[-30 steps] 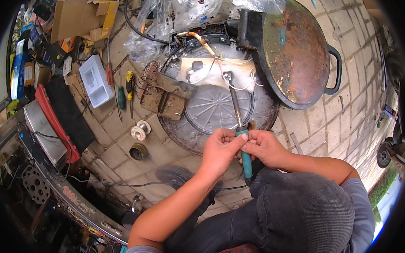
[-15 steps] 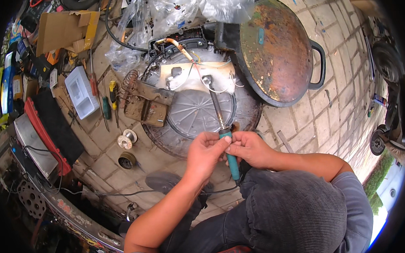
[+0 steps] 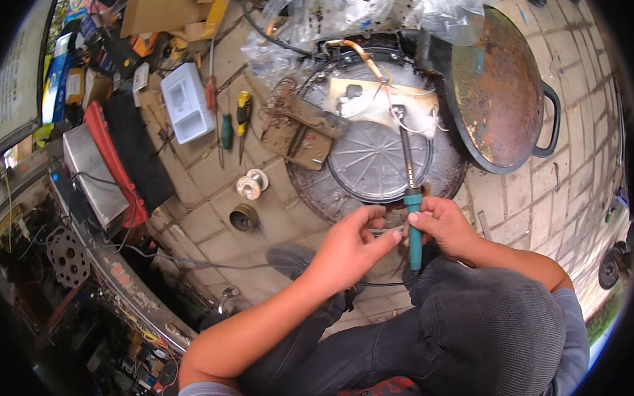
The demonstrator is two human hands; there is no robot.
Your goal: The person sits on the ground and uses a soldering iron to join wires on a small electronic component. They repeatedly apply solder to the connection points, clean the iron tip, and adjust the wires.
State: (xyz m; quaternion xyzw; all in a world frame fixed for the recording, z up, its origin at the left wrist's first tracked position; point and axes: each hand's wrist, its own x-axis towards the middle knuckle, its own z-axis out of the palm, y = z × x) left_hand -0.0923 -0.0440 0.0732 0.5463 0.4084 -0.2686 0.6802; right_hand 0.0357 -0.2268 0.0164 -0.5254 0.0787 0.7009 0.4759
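My right hand [image 3: 445,224] holds the teal handle of a soldering iron [image 3: 414,229], whose long metal shaft points away from me. Its tip reaches the pale pad [image 3: 418,107] on a round metal appliance part [image 3: 362,175]. Just left of the handle, my left hand [image 3: 354,242] has its fingers curled, with a thin silvery wire [image 3: 385,230] between thumb and fingers. That wire extends toward my right fingertips. Thin white wires and a scorched sleeved cable [image 3: 356,51] run to the pad.
A rusty round pan-like lid [image 3: 500,94] with a black handle leans at the right. Leftward lie a solder spool [image 3: 252,184], a small round tin [image 3: 243,217], screwdrivers [image 3: 243,120], a white plastic tray [image 3: 187,102] and a dirty metal bracket [image 3: 304,138]. Plastic wrap [image 3: 365,8] is at the back.
The view has shifted, so the scene sits further right. My left hand has come off the iron's handle and moved to its left; my right hand still grips the iron.
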